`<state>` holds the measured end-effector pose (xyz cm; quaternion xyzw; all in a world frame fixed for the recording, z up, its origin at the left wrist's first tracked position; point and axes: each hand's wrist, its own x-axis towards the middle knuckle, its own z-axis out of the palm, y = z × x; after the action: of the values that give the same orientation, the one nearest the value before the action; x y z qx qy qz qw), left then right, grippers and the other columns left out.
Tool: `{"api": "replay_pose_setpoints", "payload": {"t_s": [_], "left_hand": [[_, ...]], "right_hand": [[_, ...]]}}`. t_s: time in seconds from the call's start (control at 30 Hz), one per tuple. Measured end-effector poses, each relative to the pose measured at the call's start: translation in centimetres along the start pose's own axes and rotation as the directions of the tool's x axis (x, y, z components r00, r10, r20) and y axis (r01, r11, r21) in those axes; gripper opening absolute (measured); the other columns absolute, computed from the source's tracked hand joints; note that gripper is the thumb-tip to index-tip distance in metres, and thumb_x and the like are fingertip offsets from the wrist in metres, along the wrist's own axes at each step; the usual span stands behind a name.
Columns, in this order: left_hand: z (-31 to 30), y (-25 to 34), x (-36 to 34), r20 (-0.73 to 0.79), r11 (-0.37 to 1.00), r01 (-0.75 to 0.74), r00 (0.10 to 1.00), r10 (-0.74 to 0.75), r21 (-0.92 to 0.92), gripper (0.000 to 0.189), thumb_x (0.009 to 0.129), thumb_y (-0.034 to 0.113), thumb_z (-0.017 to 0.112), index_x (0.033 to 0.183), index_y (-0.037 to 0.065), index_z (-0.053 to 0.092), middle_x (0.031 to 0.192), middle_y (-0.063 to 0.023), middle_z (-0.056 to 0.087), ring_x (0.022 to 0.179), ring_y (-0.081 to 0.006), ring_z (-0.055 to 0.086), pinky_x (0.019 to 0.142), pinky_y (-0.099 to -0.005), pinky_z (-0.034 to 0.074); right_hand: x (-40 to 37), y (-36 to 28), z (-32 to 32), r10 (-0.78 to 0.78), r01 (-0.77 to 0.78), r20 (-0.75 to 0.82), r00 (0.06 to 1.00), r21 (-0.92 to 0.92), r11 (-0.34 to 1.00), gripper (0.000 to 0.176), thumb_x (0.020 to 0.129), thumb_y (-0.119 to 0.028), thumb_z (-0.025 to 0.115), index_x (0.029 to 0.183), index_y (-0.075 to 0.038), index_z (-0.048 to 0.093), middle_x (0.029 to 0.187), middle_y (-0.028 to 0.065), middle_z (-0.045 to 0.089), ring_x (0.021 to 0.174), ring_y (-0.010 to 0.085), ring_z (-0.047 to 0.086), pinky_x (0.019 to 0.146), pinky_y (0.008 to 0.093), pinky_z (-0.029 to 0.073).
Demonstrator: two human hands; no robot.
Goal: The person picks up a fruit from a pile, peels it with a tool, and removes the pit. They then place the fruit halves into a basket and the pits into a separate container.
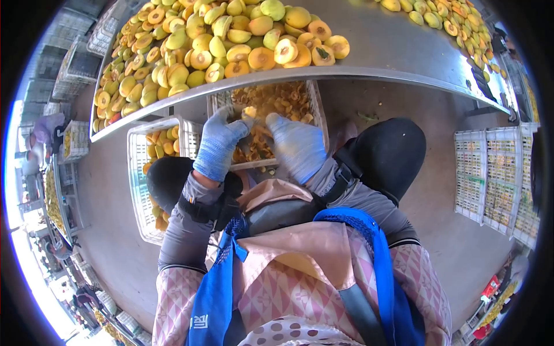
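Observation:
Over a crate (314, 109) of brownish-yellow peach scraps (283, 98), both my hands are raised in pale blue gloves. My left hand (218, 144) is closed, with a small piece of yellow peach (249, 112) at its thumb and fingertips. Just to its right, my right hand (299, 145) is curled with the fingers turned inward. Anything in that grip is hidden, and its fingertips are slightly blurred. Beyond the hands, a metal table (369, 49) carries a big heap of halved yellow peaches (202, 43), some cut side up.
Beside my left knee stands a white crate (137, 190) holding peaches (167, 147). The metal table's front edge runs just past my hands. More peaches (441, 20) lie at its far right. White crates (485, 173) are stacked on the right. Another person (49, 130) is at far left.

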<state>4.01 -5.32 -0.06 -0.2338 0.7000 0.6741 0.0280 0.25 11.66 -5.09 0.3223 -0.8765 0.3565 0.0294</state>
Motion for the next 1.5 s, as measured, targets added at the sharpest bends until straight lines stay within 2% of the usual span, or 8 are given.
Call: {"api": "replay_pose_setpoints", "payload": {"t_s": [0.23, 0.33, 0.47, 0.63, 0.93, 1.03, 1.13, 1.5], "left_hand": [[-0.9, -0.1, 0.5, 0.241, 0.902, 0.221, 0.961, -0.137, -0.371, 0.032, 0.084, 0.015, 0.069, 0.110, -0.002, 0.061, 0.075, -0.0052, 0.062, 0.058, -0.0116, 0.058, 0.052, -0.0235, 0.048], [-1.3, -0.3, 1.4, 0.165, 0.987, -0.007, 0.986, -0.021, 0.163, 0.032, 0.082, 0.017, 0.071, 0.106, -0.003, 0.064, 0.076, -0.0058, 0.064, 0.059, -0.0144, 0.058, 0.056, -0.0254, 0.050], [-1.4, 2.2, 5.0, 0.195, 0.500, -0.443, 0.860, 0.472, 0.744, 0.032, 0.077, 0.017, 0.075, 0.105, 0.002, 0.069, 0.091, -0.0130, 0.068, 0.077, -0.0211, 0.064, 0.074, -0.0302, 0.052], [0.1, 3.8, 13.7, 0.360, 0.265, -0.648, 0.665, 0.654, 0.714, 0.045, 0.076, 0.015, 0.072, 0.120, 0.010, 0.063, 0.111, -0.0136, 0.064, 0.095, -0.0293, 0.064, 0.084, -0.0354, 0.051], [6.2, 6.4, 16.7, 0.596, -0.058, -0.621, 0.716, 0.362, 0.781, 0.048, 0.072, 0.016, 0.074, 0.119, 0.014, 0.061, 0.116, -0.0118, 0.060, 0.109, -0.0332, 0.057, 0.096, -0.0391, 0.046], [5.9, 5.4, 15.6, 0.376, 0.312, -0.551, 0.797, 0.473, 0.774, 0.033, 0.075, 0.009, 0.070, 0.107, 0.006, 0.062, 0.108, -0.0094, 0.062, 0.095, -0.0256, 0.062, 0.083, -0.0333, 0.051], [5.0, 6.0, 12.1, 0.272, 0.909, -0.345, 0.921, 0.279, 0.235, 0.030, 0.079, 0.009, 0.067, 0.108, 0.004, 0.063, 0.095, -0.0055, 0.062, 0.074, -0.0153, 0.061, 0.063, -0.0258, 0.050], [4.4, 4.9, 2.0, 0.374, 0.997, -0.029, 0.926, 0.054, -0.073, 0.041, 0.097, 0.030, 0.052, 0.123, -0.002, 0.053, 0.092, -0.0128, 0.066, 0.066, -0.0200, 0.066, 0.050, -0.0274, 0.054]], "right_hand": [[1.0, 1.4, -0.7, 0.111, -0.110, 0.025, 0.994, -0.026, 0.994, 0.024, 0.088, -0.021, 0.061, 0.104, -0.005, 0.055, 0.079, 0.0174, 0.066, 0.072, 0.0378, 0.065, 0.062, 0.0473, 0.050], [1.7, 1.4, -2.9, 0.292, -0.293, 0.108, 0.950, -0.009, 0.956, 0.030, 0.088, -0.025, 0.064, 0.107, -0.004, 0.054, 0.081, 0.0181, 0.067, 0.076, 0.0375, 0.066, 0.064, 0.0461, 0.051], [1.4, 0.8, -3.5, 0.216, -0.213, 0.005, 0.976, 0.174, 0.961, 0.035, 0.087, -0.026, 0.066, 0.111, -0.003, 0.055, 0.088, 0.0213, 0.066, 0.082, 0.0387, 0.065, 0.069, 0.0448, 0.052], [1.3, 1.4, -4.2, 0.208, -0.176, -0.074, 0.975, 0.308, 0.935, 0.037, 0.087, -0.025, 0.067, 0.114, -0.001, 0.057, 0.092, 0.0233, 0.066, 0.085, 0.0410, 0.064, 0.071, 0.0448, 0.053], [1.1, 2.6, -5.3, 0.262, -0.179, -0.158, 0.952, 0.409, 0.895, 0.030, 0.092, -0.026, 0.061, 0.112, -0.004, 0.055, 0.080, 0.0202, 0.066, 0.073, 0.0374, 0.066, 0.065, 0.0414, 0.053], [1.6, 3.1, -5.7, 0.253, -0.162, -0.137, 0.958, 0.468, 0.869, 0.033, 0.092, -0.028, 0.061, 0.113, -0.003, 0.054, 0.079, 0.0207, 0.066, 0.072, 0.0376, 0.066, 0.064, 0.0419, 0.052], [2.3, 3.1, -5.9, 0.307, -0.173, -0.148, 0.940, 0.568, 0.805, 0.038, 0.092, -0.030, 0.062, 0.117, -0.003, 0.054, 0.082, 0.0218, 0.066, 0.075, 0.0379, 0.066, 0.066, 0.0422, 0.052], [2.3, 2.2, -5.0, 0.129, -0.085, -0.096, 0.987, 0.369, 0.925, 0.041, 0.089, -0.033, 0.064, 0.116, -0.004, 0.054, 0.087, 0.0205, 0.067, 0.081, 0.0375, 0.066, 0.070, 0.0434, 0.052]]}}
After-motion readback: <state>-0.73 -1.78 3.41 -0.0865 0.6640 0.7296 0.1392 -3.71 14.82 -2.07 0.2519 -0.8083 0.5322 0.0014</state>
